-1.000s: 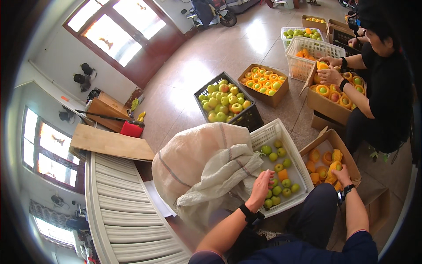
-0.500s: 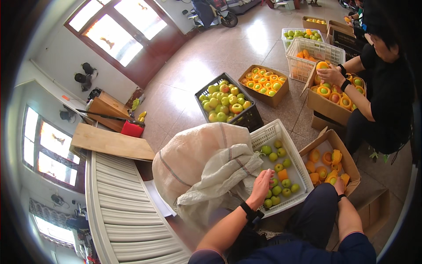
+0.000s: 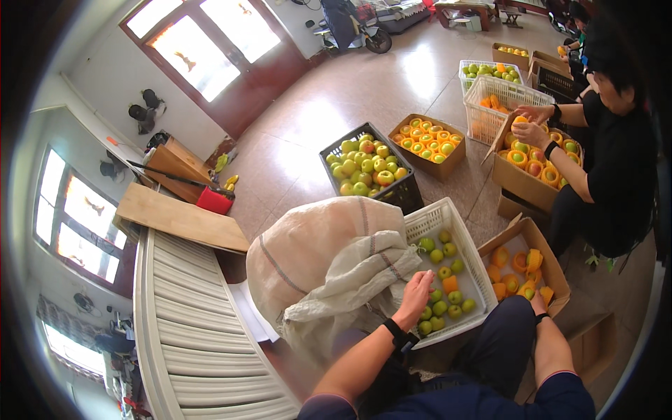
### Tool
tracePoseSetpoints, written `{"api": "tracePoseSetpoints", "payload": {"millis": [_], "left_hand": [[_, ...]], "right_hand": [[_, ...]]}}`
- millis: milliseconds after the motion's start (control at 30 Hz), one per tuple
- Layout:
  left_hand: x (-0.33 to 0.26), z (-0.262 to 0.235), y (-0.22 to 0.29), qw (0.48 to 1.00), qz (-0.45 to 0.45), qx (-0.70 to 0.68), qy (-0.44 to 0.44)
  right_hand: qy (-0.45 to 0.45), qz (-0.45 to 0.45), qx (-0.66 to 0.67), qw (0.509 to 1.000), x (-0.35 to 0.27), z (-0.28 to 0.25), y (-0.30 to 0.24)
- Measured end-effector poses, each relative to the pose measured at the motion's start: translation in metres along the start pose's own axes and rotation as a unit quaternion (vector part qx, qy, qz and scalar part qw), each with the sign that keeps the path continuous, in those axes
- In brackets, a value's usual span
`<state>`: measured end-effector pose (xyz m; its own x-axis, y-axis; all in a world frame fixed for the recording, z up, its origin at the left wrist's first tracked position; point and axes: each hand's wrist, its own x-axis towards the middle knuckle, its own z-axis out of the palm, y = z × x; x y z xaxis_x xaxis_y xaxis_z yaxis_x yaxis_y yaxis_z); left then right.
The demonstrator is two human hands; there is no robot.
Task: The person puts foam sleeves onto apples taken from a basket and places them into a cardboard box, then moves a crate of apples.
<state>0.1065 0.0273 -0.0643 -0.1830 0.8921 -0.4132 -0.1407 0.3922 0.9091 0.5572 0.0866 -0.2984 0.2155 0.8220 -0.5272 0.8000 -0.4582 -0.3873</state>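
Left hand (image 3: 418, 290) reaches into white slotted plastic crate (image 3: 435, 217), fingers spread and curled down over the small green apples (image 3: 439, 273); can't tell if it grips one. An orange foam fruit sleeve (image 3: 451, 284) lies just right of that hand. Big beige woven sack (image 3: 318, 245) slumps on the hand's left, touching the crate. Right hand (image 3: 536, 301) sits at the near edge of the brown cardboard box (image 3: 542, 246) of orange foam sleeves; fingers hidden, open or closed unclear. Another person (image 3: 616, 140) sits well beyond, handling fruit.
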Motion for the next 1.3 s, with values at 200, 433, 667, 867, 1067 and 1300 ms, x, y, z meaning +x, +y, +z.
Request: {"api": "tracePoseSetpoints", "payload": {"millis": [200, 433, 667, 867, 1067, 1300], "left_hand": [[-0.007, -0.016, 0.006, 0.999, -0.003, -0.04, 0.018], [-0.024, -0.051, 0.04, 0.991, -0.011, -0.131, 0.03], [-0.032, -0.135, 0.059, 0.978, -0.012, -0.207, 0.024], [-0.035, -0.222, 0.043, 0.985, -0.079, -0.148, 0.028], [-0.021, -0.308, -0.037, 0.961, 0.021, 0.268, 0.059], [-0.034, -0.281, -0.031, 0.737, 0.023, 0.59, 0.328]], "right_hand": [[0.033, -0.033, 0.018, 0.999, -0.017, -0.011, -0.009], [-0.022, -0.058, 0.074, 0.995, -0.039, -0.054, -0.034], [-0.098, -0.085, 0.314, 0.94, -0.087, -0.102, -0.115], [-0.099, -0.214, 0.249, 0.939, -0.127, -0.095, -0.165], [-0.093, -0.275, 0.132, 0.948, -0.126, -0.086, -0.19], [-0.085, -0.238, 0.123, 0.96, -0.14, -0.091, -0.185]]}}
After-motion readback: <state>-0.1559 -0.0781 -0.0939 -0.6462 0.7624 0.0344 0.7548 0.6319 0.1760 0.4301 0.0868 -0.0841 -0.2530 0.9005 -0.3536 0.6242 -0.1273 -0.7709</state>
